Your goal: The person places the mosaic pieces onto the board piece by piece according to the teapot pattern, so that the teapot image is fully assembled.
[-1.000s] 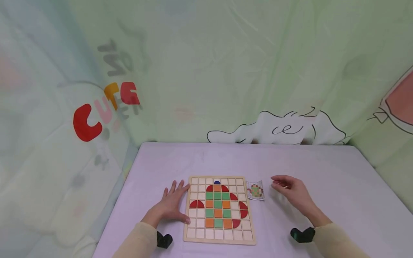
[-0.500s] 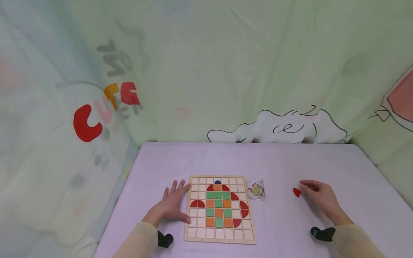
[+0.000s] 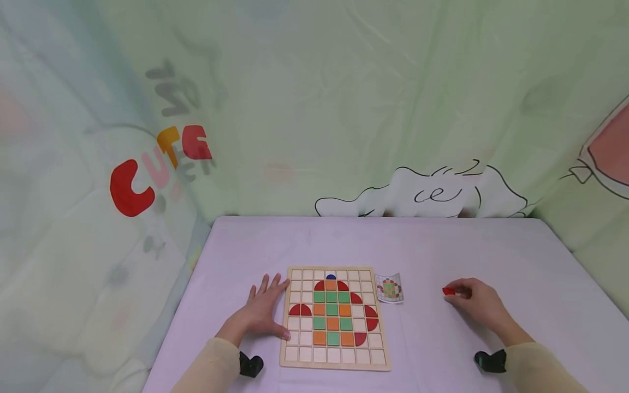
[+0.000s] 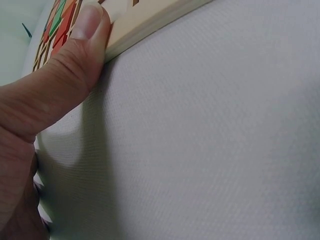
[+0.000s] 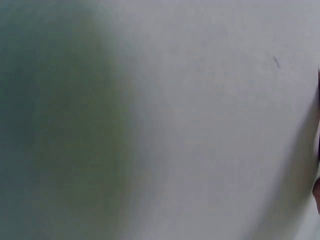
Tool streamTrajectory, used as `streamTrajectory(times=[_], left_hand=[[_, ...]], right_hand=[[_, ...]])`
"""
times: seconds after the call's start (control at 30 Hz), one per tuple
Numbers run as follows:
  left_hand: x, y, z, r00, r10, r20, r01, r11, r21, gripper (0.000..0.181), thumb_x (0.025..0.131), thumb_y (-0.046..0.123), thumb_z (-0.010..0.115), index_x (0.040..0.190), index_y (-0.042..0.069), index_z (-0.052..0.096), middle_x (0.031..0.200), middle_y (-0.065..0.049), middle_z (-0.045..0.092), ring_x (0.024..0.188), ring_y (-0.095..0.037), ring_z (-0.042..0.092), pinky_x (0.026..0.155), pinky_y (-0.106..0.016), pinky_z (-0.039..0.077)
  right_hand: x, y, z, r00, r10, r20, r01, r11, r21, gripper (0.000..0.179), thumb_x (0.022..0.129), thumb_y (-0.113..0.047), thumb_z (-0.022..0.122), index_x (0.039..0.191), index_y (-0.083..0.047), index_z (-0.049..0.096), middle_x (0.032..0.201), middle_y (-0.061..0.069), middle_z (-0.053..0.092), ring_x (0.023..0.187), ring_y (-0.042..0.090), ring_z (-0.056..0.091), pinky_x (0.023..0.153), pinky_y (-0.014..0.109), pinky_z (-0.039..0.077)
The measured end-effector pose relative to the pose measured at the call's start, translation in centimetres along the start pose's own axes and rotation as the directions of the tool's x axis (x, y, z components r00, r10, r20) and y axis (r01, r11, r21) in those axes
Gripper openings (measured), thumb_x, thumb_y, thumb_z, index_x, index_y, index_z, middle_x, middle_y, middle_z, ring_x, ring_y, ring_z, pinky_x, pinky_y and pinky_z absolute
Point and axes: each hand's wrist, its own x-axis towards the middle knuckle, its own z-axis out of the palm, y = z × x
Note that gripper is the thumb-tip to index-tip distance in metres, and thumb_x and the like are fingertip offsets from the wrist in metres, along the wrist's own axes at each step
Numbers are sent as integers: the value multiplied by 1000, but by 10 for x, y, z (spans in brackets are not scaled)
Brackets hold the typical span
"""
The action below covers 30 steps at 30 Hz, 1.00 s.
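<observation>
A square wooden grid board (image 3: 334, 357) lies on the table, filled in its middle with green, orange and red tiles and one blue piece at the top. My left hand (image 3: 260, 314) rests along its left side, fingers spread; in the left wrist view the thumb (image 4: 82, 45) presses on the board's rim (image 4: 145, 30). Right of the board, my right hand (image 3: 479, 303) pinches a small red quarter-circle tile (image 3: 447, 291) between thumb and fingertips. Only a sliver of that hand shows at the edge of the right wrist view, and the tile is out of sight there.
A small pattern card (image 3: 389, 288) with a coloured grid picture lies against the board's right edge. White cloth covers the table (image 3: 417, 240). Printed curtains (image 3: 295, 109) hang behind it and at both sides.
From near the card, my right hand has moved right. Half a second ago the red tile showed beside its fingertips; now they pinch it. The left hand has stayed on the board.
</observation>
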Motion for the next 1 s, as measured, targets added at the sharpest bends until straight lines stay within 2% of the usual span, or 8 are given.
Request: streamTrajectory(times=[0.17,0.33,0.47,0.6,0.7,0.83,1.0], left_hand=[[-1,2,0,1000,-1,-3,1,1000,-6,123,61,43,97,161,13,31,172,-16,18,160,-43,3,126,-68,5],[-1,2,0,1000,-3,-5,3,1000,-6,123,62,43,97,161,14,31,172,-16,18,160,-43,3,126,-68,4],[-2,2,0,1000,-7,0,7,1000,-8,122,62,43,97,161,14,31,172,-16,17,160,-42,2,126,-68,4],[-1,2,0,1000,-6,2,6,1000,-4,123,62,44,97,161,14,31,172,-15,17,160,-42,2,126,-67,4],[-1,1,1,1000,-7,1,7,1000,-2,123,62,44,97,161,15,31,172,-15,16,160,-42,2,127,-67,4],[-1,1,0,1000,-11,-2,11,1000,-2,123,62,44,97,161,15,31,172,-15,17,160,-42,2,127,-67,4],[0,0,1,1000,-14,-3,14,1000,-3,123,62,44,97,161,15,31,172,-15,17,160,-42,2,127,-67,4]], right_hand=[[-3,2,1,996,-80,23,81,997,-20,24,86,-5,77,109,-1,74,104,16,67,88,23,58,68,24,50],[-7,3,1,992,-124,19,124,992,-14,28,85,-3,78,113,-1,73,108,16,68,92,23,61,69,16,51],[-9,3,0,994,-107,21,107,994,-14,37,85,-6,79,120,3,70,113,22,68,95,28,64,73,19,54],[-9,5,-4,995,-77,64,78,997,-3,40,87,-6,78,123,4,68,115,23,68,97,28,63,73,20,55],[-10,5,-8,992,-80,101,80,997,8,36,87,-5,77,121,4,69,113,19,70,94,21,63,71,15,52],[-11,3,-11,990,-73,123,72,997,12,33,87,-9,78,117,3,71,104,11,72,87,13,60,69,15,51],[-12,-1,-6,995,-24,97,22,1000,16,36,84,-17,83,112,2,70,88,3,65,82,17,54,62,18,45]])
